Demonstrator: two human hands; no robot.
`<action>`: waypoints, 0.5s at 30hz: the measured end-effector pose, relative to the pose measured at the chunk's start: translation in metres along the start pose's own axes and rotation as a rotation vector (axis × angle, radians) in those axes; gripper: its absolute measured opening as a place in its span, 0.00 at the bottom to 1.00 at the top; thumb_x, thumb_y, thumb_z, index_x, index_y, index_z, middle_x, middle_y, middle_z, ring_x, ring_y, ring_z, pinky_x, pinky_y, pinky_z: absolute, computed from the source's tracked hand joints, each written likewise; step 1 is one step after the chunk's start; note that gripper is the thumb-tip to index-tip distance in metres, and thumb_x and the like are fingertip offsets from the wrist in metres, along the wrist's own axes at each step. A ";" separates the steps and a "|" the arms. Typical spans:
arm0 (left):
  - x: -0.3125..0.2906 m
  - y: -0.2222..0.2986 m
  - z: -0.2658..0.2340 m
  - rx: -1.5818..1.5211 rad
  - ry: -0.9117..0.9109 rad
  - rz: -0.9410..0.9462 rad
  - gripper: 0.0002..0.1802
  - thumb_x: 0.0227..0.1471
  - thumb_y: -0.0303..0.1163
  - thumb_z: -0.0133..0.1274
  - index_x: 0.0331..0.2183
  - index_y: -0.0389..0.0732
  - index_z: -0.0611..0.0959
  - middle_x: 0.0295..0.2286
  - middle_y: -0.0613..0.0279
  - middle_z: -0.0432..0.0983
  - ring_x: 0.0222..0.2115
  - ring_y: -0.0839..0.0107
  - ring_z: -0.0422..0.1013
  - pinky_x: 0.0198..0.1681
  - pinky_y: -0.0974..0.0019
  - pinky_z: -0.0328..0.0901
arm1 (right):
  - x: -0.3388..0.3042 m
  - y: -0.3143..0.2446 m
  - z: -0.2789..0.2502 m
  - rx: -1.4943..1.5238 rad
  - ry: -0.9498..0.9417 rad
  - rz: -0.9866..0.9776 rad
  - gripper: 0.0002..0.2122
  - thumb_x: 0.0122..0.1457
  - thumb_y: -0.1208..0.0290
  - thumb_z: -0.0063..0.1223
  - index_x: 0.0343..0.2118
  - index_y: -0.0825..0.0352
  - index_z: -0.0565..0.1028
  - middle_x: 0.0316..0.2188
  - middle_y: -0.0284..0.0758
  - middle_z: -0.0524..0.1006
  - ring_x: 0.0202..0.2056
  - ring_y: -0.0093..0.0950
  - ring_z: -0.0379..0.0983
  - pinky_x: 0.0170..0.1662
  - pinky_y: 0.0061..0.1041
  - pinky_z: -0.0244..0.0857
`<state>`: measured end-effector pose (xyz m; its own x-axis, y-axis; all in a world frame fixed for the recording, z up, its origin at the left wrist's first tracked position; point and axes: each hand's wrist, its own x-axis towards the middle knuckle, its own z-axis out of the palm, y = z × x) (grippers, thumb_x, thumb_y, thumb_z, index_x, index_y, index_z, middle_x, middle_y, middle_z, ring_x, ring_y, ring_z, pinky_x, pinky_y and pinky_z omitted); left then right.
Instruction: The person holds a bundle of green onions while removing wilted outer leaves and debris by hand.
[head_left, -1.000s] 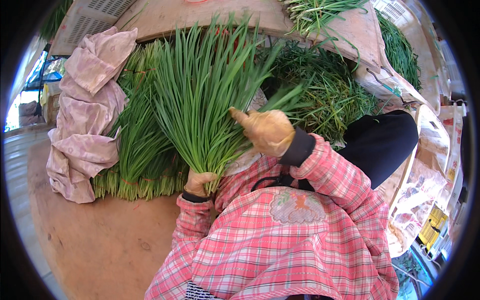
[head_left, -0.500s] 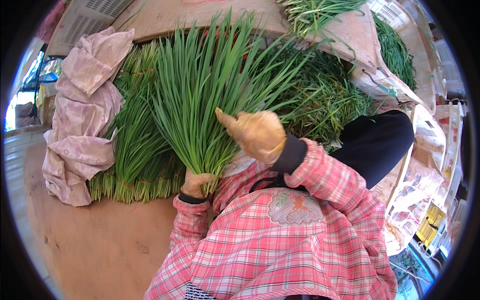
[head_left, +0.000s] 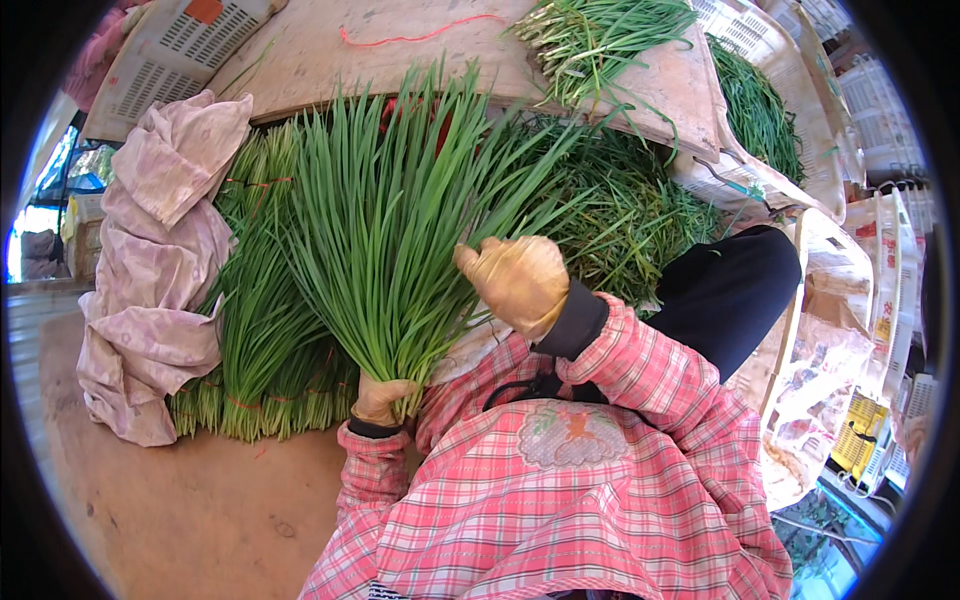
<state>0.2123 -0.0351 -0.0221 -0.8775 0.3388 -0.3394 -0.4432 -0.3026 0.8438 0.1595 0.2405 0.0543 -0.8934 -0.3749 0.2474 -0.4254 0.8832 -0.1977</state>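
Note:
A big bunch of garlic chives (head_left: pixel 385 230) fans out upward in front of me, its pale stem ends gathered at the bottom. My left hand (head_left: pixel 383 398), in a tan glove, is wrapped round those stems. My right hand (head_left: pixel 518 285), gloved too, is at the bunch's right side with its fingers curled in. What they may be pinching is hidden. Left of the held bunch, tied bundles of garlic chives (head_left: pixel 262 365) lie side by side with red ties round them. A pinkish patterned cloth (head_left: pixel 165 265) lies along their left side.
Loose green leaves (head_left: pixel 630 225) are heaped at the right behind my hand. More chives (head_left: pixel 595 45) lie on the far wooden board (head_left: pixel 420 60), near a red string (head_left: pixel 425 36). White plastic crates (head_left: pixel 190 45) stand at the far left and right. A brown board (head_left: pixel 190 510) is at my near left.
My right hand has drawn its outstretched finger in and now looks more closed. My left hand keeps its grip on the chives. The whole view has shifted slightly, showing more of the far board.

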 end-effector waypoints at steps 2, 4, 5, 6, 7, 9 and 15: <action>-0.001 0.000 0.000 -0.008 -0.006 -0.001 0.35 0.28 0.17 0.61 0.46 0.32 0.73 0.39 0.54 0.74 0.37 0.62 0.73 0.41 0.63 0.70 | -0.001 0.015 -0.001 -0.082 -0.013 -0.016 0.14 0.48 0.73 0.46 0.40 0.61 0.72 0.19 0.34 0.69 0.21 0.33 0.71 0.20 0.32 0.62; 0.001 0.006 0.001 -0.028 -0.063 -0.017 0.37 0.29 0.18 0.61 0.48 0.33 0.71 0.42 0.54 0.73 0.40 0.61 0.71 0.46 0.60 0.67 | -0.004 0.030 -0.014 -0.052 0.046 -0.057 0.09 0.47 0.72 0.47 0.33 0.62 0.72 0.19 0.35 0.69 0.21 0.34 0.71 0.19 0.33 0.62; 0.002 0.008 0.002 -0.038 -0.091 -0.025 0.38 0.29 0.18 0.62 0.49 0.34 0.70 0.43 0.54 0.72 0.42 0.61 0.70 0.48 0.59 0.65 | -0.004 0.035 -0.020 0.015 0.071 -0.098 0.05 0.46 0.72 0.47 0.26 0.64 0.71 0.18 0.36 0.70 0.21 0.35 0.72 0.19 0.34 0.62; 0.003 0.010 0.004 -0.044 -0.102 -0.030 0.39 0.29 0.18 0.62 0.49 0.34 0.70 0.43 0.54 0.72 0.42 0.61 0.70 0.48 0.59 0.65 | -0.002 0.035 -0.027 -0.002 0.060 -0.097 0.04 0.46 0.72 0.47 0.26 0.64 0.71 0.19 0.36 0.70 0.22 0.35 0.72 0.19 0.35 0.63; 0.004 0.013 0.007 -0.050 -0.114 -0.037 0.39 0.28 0.17 0.61 0.49 0.34 0.70 0.43 0.54 0.72 0.42 0.61 0.70 0.48 0.59 0.65 | -0.001 0.034 -0.035 -0.021 0.049 -0.094 0.04 0.45 0.72 0.47 0.26 0.63 0.71 0.19 0.36 0.71 0.22 0.36 0.72 0.20 0.35 0.63; 0.008 0.017 0.013 -0.064 -0.124 -0.029 0.39 0.28 0.17 0.61 0.49 0.33 0.70 0.43 0.54 0.72 0.42 0.61 0.70 0.48 0.59 0.65 | 0.003 0.035 -0.041 -0.033 0.029 -0.088 0.04 0.45 0.72 0.47 0.26 0.63 0.72 0.20 0.37 0.71 0.23 0.37 0.73 0.21 0.36 0.64; 0.015 0.025 0.022 -0.045 -0.132 -0.001 0.39 0.27 0.17 0.64 0.48 0.33 0.71 0.41 0.54 0.73 0.42 0.63 0.70 0.48 0.61 0.65 | 0.035 0.053 -0.022 0.023 0.029 -0.144 0.10 0.49 0.73 0.45 0.35 0.58 0.75 0.21 0.34 0.72 0.23 0.33 0.73 0.24 0.31 0.67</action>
<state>0.1926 -0.0183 0.0028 -0.8467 0.4527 -0.2796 -0.4541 -0.3410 0.8231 0.1088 0.2809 0.0735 -0.8183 -0.4891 0.3020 -0.5527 0.8139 -0.1793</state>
